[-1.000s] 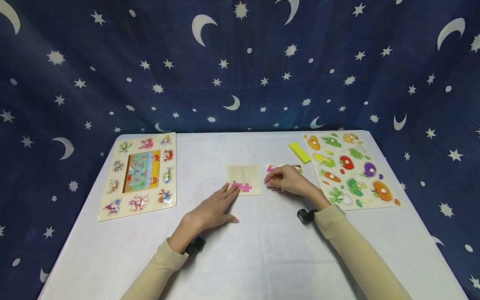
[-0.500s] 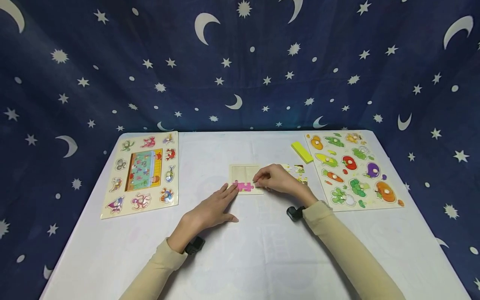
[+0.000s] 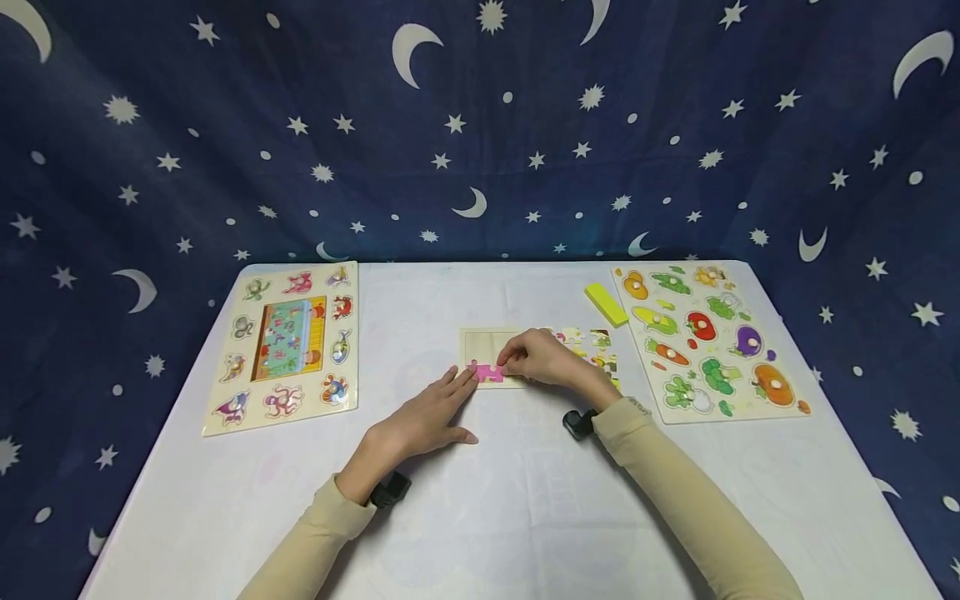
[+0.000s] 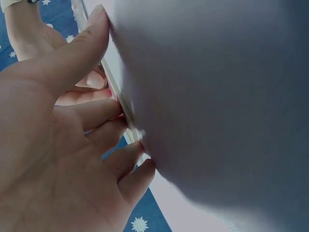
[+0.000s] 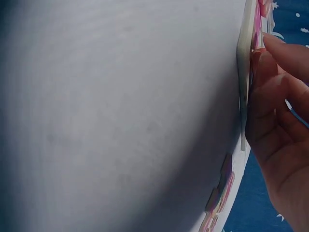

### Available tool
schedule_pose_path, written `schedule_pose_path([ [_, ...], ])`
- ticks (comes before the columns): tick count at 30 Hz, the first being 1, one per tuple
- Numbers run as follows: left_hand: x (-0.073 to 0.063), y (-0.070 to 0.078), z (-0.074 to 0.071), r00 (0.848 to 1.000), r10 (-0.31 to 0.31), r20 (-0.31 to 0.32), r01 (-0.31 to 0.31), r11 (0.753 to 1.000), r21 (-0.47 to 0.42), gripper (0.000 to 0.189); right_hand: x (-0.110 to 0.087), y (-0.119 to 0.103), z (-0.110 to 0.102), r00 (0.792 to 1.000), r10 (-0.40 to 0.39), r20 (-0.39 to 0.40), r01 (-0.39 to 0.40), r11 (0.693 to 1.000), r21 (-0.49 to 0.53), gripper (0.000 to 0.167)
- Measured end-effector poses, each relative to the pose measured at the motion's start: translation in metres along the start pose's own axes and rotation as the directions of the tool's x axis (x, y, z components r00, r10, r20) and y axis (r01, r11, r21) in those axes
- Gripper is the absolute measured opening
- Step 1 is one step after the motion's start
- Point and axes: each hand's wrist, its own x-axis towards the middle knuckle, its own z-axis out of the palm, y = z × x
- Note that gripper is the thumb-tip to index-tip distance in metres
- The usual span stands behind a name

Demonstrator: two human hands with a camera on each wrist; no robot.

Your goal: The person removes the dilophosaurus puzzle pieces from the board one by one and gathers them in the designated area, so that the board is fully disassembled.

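A small wooden puzzle tray point(image 3: 467, 343) lies mid-table, with pink jigsaw pieces point(image 3: 491, 375) along its near side. My left hand point(image 3: 420, 421) rests at its near left corner. Fingertips touch the tray and pink pieces while the thumb stays apart on the cloth. Over the tray's right part, my right hand point(image 3: 542, 357) pinches a jigsaw piece between thumb and forefinger, right beside the pink pieces. The fingers mostly hide that piece. In the right wrist view, thumb and finger meet at the tray point(image 5: 245, 72). Loose jigsaw pieces point(image 3: 602, 342) lie just right of the tray.
A yellow block point(image 3: 606, 304) lies behind the loose pieces. Boards with sea animals point(image 3: 255, 396) and vegetables point(image 3: 738, 408) flank the work at left and right. A dark blue star-patterned curtain point(image 3: 375, 192) hangs behind the white table.
My right hand has moved left from the loose pieces onto the tray, up to the pink pieces. My left hand has stayed at the tray's corner.
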Motion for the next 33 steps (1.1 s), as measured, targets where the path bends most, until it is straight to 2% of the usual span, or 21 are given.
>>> schedule_pose_path([
  [23, 0.001, 0.002, 0.001, 1.000, 0.000, 0.004, 0.000, 1.000, 0.001, 0.091, -0.002, 0.001, 0.002, 1.000, -0.002, -0.025, 0.003, 0.998, 0.066, 0.004],
  [33, 0.001, 0.002, 0.001, 1.000, -0.007, 0.009, 0.007, 1.000, 0.007, 0.090, -0.012, 0.004, -0.009, 0.998, 0.011, -0.055, -0.004, 0.993, 0.115, 0.007],
])
